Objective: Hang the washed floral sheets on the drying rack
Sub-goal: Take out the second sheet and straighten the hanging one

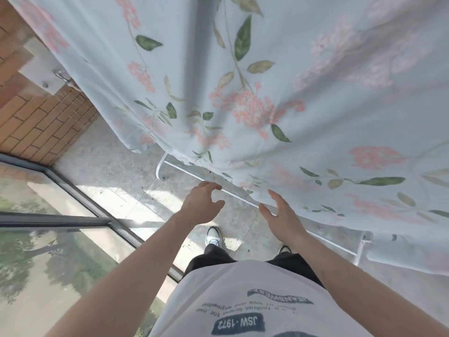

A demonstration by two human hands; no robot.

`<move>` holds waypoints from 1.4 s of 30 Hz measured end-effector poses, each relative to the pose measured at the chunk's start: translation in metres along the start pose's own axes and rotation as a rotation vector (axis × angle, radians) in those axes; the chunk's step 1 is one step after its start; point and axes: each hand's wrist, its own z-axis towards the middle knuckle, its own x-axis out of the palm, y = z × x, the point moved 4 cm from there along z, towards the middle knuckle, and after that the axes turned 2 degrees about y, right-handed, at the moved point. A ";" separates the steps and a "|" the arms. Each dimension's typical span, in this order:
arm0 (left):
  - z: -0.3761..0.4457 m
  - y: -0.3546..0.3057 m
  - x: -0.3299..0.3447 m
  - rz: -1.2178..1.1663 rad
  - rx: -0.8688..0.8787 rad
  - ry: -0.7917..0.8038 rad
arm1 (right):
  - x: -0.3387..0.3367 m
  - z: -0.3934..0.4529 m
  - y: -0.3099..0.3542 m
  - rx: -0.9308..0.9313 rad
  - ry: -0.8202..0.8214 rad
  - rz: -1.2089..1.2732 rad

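Floral sheet (267, 93) draped over white drying rack (233, 194), both hands below its hem.

Sheet hangs across top & right of view, lower edge w/ pink blooms and green leaves falling past the rack's rail. Left hand (200, 205) has fingers loosely curled, holding nothing, just short of rail. Right hand (283, 211) spread, fingers straight, tips at or near sheet's edge; can't tell if touching. Concrete floor (116, 171), brick wall (41, 117), glass railing (60, 239) at left.

Brick wall (36, 122), glass railing (56, 251)
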 end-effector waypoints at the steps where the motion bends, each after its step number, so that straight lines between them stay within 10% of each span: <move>1: -0.003 -0.013 0.008 -0.009 -0.005 -0.019 | -0.013 -0.002 -0.011 -0.008 0.017 -0.012; 15: -0.059 -0.144 0.160 -0.080 -0.032 0.009 | -0.137 -0.059 -0.143 0.012 0.098 -0.141; 42: -0.093 -0.256 0.237 0.061 0.127 0.022 | -0.232 -0.172 -0.274 0.092 -0.086 0.094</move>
